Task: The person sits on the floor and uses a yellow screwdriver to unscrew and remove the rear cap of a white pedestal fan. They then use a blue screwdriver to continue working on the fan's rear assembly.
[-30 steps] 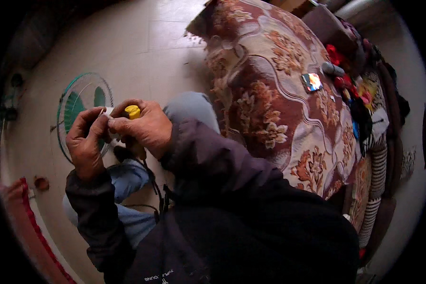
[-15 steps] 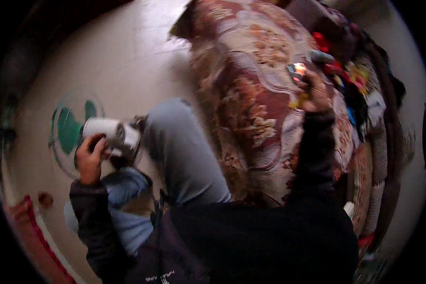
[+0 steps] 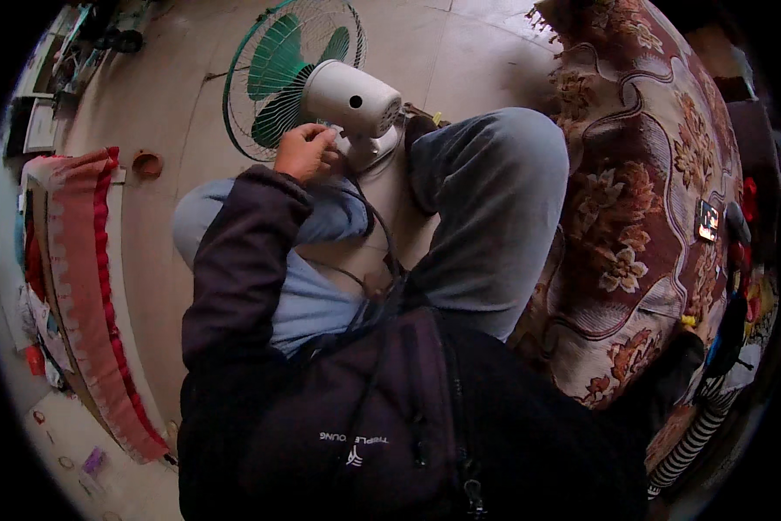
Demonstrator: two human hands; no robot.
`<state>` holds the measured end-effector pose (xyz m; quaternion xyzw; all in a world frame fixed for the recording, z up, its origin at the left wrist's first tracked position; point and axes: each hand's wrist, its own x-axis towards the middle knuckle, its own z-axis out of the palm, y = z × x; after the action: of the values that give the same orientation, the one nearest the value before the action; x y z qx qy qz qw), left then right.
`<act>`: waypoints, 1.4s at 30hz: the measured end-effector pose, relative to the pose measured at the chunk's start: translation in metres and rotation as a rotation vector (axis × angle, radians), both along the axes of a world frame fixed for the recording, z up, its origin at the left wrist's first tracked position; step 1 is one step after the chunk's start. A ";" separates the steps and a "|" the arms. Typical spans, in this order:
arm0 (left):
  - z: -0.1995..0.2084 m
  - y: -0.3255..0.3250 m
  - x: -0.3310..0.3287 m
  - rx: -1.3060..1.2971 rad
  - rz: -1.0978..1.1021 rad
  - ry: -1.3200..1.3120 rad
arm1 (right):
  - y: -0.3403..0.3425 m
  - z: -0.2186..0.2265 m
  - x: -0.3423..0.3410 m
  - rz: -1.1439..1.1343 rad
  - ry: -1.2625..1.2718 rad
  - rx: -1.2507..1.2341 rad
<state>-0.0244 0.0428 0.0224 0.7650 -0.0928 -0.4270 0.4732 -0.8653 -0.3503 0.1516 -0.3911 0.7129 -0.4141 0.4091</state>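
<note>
My left hand [image 3: 307, 154] is beside the table fan [image 3: 356, 97], with thumb and fingers pinched together just under its white motor housing. A small pale bit shows at the fingertips, too small to name. The fan has green blades [image 3: 277, 62] in a round wire cage and lies tilted on the floor between my legs. At the right, my right hand [image 3: 705, 323] is over the patterned cover [image 3: 612, 217], its fingers closed and mostly hidden by the sleeve. A small yellow-ended thing [image 3: 688, 319] sticks out at it. Near that hand lies a small black device with a lit screen [image 3: 708, 220].
A dark cord [image 3: 382, 224] runs from the fan toward my lap. On the left stand a pink cloth-covered piece [image 3: 86, 260] with a red edge and a small brown bowl [image 3: 147, 164]. Clothes [image 3: 742, 347] and a grey rounded thing [image 3: 738, 222] lie at the far right.
My view has turned left, bringing the fan nearer the middle. My right hand has drawn back from beside the lit device toward me. The left hand stays at the fan, its fingers now pinched closer.
</note>
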 end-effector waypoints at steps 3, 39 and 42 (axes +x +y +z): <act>-0.006 -0.003 -0.004 0.011 0.030 0.113 | 0.014 0.004 -0.007 -0.107 0.017 -0.037; -0.013 -0.031 0.014 -0.080 0.237 0.232 | 0.040 0.004 0.568 0.663 0.265 -0.561; -0.032 -0.022 0.029 -0.147 0.266 0.290 | 0.062 -0.075 0.608 0.579 -0.211 -0.394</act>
<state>0.0046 0.0211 -0.0092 0.6644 0.0473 -0.4587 0.5881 -0.2573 -0.2881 0.0763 -0.6032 0.4331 -0.4483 0.4976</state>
